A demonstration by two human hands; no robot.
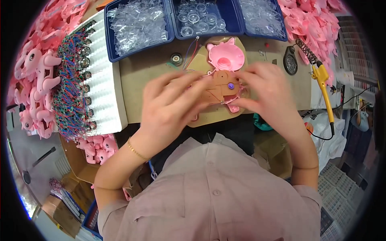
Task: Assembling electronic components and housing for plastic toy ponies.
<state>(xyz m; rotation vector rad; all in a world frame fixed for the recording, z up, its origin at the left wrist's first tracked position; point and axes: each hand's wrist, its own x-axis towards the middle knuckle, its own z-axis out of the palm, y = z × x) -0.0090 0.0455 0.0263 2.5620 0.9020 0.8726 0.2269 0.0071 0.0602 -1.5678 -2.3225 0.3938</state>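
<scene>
A brown flat fixture piece (221,89) with a purple round knob (230,86) lies in front of me over pink plastic toy parts (233,107). My left hand (171,100) reaches over its left side, fingers bent down onto it; the fingertips are partly hidden. At its right edge is my right hand (269,86), slightly blurred, with thumb and forefinger apart on either side of that edge. Just beyond lies a pink animal-shaped shell (228,52), hollow side up. Beneath everything is a tan board (207,120). Red and blue wires (189,54) run up behind my left fingers.
Blue bins (172,30) of clear plastic parts line the back. A white ridged tray (114,104) holds wired speakers at left. The yellow soldering iron (321,78) hangs at right by a coiled stand. Pink toy bodies (38,72) pile up at left. A loose speaker (176,59) lies nearby.
</scene>
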